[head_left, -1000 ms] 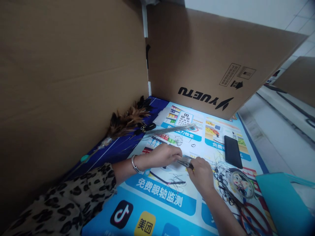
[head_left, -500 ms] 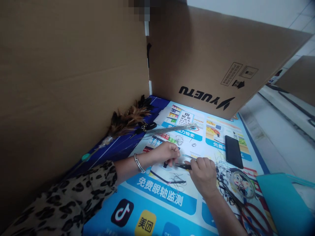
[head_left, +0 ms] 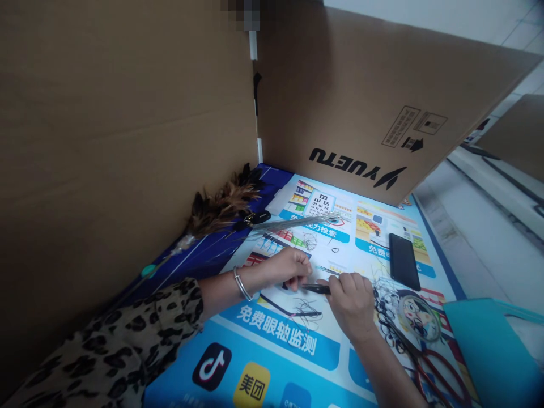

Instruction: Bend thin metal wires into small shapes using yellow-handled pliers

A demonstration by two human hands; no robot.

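My left hand (head_left: 294, 267) is closed in a pinch, thumb and fingertips together; whatever is between them is too small to make out. Dark-jawed pliers (head_left: 315, 288) are gripped in my right hand (head_left: 351, 297), their tip pointing left and almost reaching my left fingertips. Below the hands, a loose tangle of thin dark wire bits (head_left: 308, 309) lies on the printed sheet. A bundle of thin silvery wires (head_left: 297, 222) rests beyond my left hand. To the right of my right hand are red-handled scissors (head_left: 442, 368), partly hidden by my forearm.
A black phone (head_left: 403, 262) lies at the right, with a round clear roll (head_left: 419, 317) and small dark rings nearby. A turquoise bag (head_left: 488, 345) is at the right edge. Brown feathers (head_left: 225, 201) lie along the left cardboard wall (head_left: 127, 113); another cardboard panel (head_left: 340, 102) stands behind.
The pliers' tip has turned slightly and its jaws look closer together. Both hands stay in nearly the same place.
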